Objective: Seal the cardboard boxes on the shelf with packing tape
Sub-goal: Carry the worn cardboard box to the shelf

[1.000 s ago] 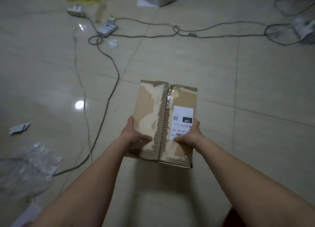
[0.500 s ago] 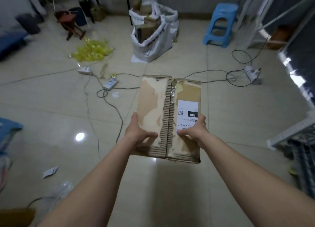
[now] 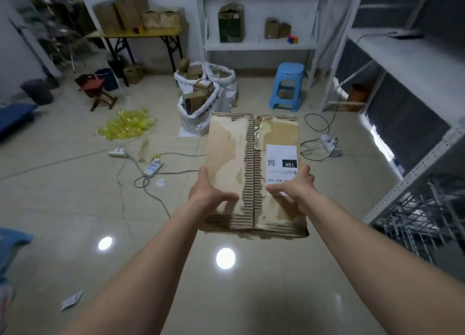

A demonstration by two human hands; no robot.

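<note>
Item: cardboard box (image 3: 254,168), torn top, white shipping label (image 3: 281,162) on the right flap. Location: held mid-air before you, above the floor. Grip: your left hand (image 3: 208,192) and right hand (image 3: 293,187) clasp its near sides, thumbs on top. Step: carrying. Next: needs the far white shelf (image 3: 259,45) and tape, none visible.

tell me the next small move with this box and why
Probably carry the cardboard box forward and set it on the white shelf ahead. The left hand and right hand both grip its near sides in mid-air over the floor, so neither is free to tape. Its centre seam looks unsealed, with only torn tape remnants, and no tape roll is visible.
</note>
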